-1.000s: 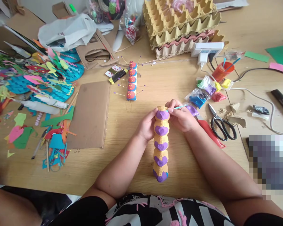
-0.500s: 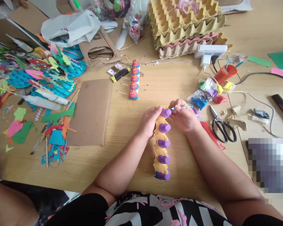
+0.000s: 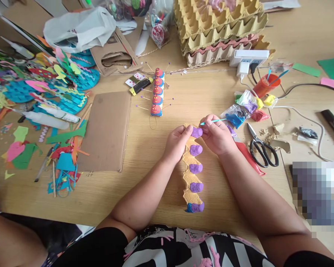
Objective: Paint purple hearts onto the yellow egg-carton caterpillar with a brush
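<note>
A strip cut from an egg carton (image 3: 189, 178) hangs lengthwise toward me, its cups capped with purple clay (image 3: 196, 168) and a blue patch at the near end. My left hand (image 3: 178, 142) is closed on its far end, thumb beside the top purple cap. In my right hand (image 3: 215, 135), a thin light-blue modelling tool (image 3: 215, 121) is pinched between thumb and fingers. That hand is right beside the top cap; whether it touches the clay I cannot tell. Farther off stands a finished-looking red and blue egg-carton caterpillar (image 3: 157, 92) with pins sticking out.
A cardboard sheet (image 3: 105, 129) and paper scraps (image 3: 66, 163) lie to the left. At right are scissors (image 3: 260, 148), bagged clay (image 3: 236, 118), an orange cup (image 3: 267, 85) and a power strip (image 3: 250, 57). Egg trays (image 3: 222, 29) are stacked at the back.
The carton strip's near end has swung slightly right. The modelling tool has tilted, its right end now higher. My view has shifted a little.
</note>
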`<state>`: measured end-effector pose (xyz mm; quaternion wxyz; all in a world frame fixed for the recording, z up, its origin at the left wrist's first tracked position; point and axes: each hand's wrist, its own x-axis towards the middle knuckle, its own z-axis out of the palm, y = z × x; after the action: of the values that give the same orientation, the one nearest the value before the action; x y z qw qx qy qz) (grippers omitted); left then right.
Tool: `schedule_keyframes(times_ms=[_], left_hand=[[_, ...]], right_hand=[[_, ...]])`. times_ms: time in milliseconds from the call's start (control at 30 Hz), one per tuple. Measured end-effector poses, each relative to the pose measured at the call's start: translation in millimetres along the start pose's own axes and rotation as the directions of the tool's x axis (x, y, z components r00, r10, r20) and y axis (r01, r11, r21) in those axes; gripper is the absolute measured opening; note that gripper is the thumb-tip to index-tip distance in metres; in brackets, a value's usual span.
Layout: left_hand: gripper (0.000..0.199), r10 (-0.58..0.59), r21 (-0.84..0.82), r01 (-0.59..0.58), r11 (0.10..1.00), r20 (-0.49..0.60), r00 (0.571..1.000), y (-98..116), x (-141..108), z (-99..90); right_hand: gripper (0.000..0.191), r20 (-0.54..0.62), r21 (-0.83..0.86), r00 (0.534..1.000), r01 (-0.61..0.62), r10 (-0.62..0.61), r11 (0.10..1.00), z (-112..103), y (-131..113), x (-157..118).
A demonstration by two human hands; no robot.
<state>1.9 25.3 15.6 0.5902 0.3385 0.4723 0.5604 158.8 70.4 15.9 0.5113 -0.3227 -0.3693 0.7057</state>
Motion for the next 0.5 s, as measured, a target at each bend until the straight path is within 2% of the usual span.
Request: schedule_keyframes(times_ms=[133,300,500], left_hand=[[0.057,0.007,0.007,-0.007,1.000,0.032,0.999,-1.5,-1.1,0.0],[0.056,0.047,0.067,-0.051,0.996,0.049,0.998,-5.2,-1.3,-0.4],[0.054,0.017,0.036,-0.018,0.999,0.035,0.999,-7.0,-2.0,-0.8]], right_hand=[[0.067,-0.040,-0.046,0.998,0.037,-0.039,0.998,4.0,0.2,-0.8],[0.056,-0.079,-0.126,0.995,0.056,-0.067,0.990,6.4,1.0,-3.1],[0.058,-0.042,-0.152,0.991,0.120,-0.128,0.981,4.7,3.3,-2.7]])
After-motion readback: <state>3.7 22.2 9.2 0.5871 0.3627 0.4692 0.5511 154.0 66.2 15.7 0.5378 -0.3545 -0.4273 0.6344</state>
